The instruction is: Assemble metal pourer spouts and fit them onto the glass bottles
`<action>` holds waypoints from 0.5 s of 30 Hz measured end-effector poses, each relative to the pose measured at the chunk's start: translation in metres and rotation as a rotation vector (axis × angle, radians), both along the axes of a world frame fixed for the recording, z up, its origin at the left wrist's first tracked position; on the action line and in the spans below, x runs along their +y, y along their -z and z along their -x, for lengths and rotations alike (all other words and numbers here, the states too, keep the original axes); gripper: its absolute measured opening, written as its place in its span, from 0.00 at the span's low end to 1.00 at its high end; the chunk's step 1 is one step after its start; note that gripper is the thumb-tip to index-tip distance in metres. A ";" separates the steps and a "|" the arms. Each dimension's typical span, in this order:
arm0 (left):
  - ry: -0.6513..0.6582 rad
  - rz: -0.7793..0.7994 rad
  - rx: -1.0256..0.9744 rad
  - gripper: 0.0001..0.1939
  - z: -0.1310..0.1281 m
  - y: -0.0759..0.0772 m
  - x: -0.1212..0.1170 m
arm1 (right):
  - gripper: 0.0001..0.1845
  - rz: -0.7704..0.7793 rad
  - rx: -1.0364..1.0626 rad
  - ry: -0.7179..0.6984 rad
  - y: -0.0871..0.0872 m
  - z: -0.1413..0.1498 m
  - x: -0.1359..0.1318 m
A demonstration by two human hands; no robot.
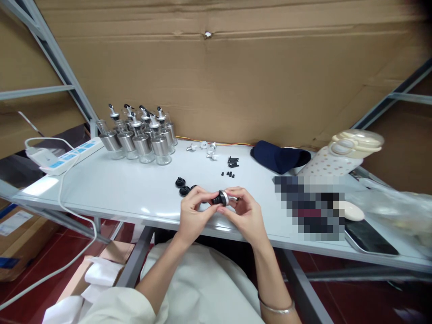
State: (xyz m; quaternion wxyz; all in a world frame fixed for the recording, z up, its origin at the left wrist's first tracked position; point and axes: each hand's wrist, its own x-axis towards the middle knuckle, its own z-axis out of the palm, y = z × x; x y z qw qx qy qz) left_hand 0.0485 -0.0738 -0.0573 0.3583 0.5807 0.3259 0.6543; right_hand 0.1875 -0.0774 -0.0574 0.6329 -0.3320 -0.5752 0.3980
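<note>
Jointly, ribbed black stopper (217,199) with shiny silvery collar (224,198) is pinched by left hand (195,212) and right hand (247,217).

Bottles (141,146) beyond open tabletop (131,193) beside left hand (195,213)

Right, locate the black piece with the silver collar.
In the head view, the black piece is just below centre, pinched between the left hand and right hand, right of the black stoppers.

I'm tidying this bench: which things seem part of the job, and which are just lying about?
Likely the job:
- black-and-silver piece, in both hands
- black round parts
- silver parts
- small black parts
- glass-and-steel bottles

Probably lying about:
- navy cap
- dotted bottle
- power strip
</note>
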 end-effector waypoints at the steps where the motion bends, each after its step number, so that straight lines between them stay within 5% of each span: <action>1: 0.016 -0.007 0.004 0.10 0.000 0.000 0.000 | 0.16 0.028 0.000 -0.006 -0.001 0.001 0.000; 7: 0.194 0.054 -0.053 0.18 0.003 -0.002 0.003 | 0.17 0.153 -0.083 -0.015 -0.003 0.000 -0.001; 11: 0.211 0.215 -0.005 0.15 0.004 -0.003 0.005 | 0.18 0.093 -0.210 0.005 -0.003 -0.003 0.001; 15: 0.300 0.206 0.041 0.16 0.004 -0.005 0.003 | 0.18 0.079 -0.252 0.071 -0.002 -0.005 0.001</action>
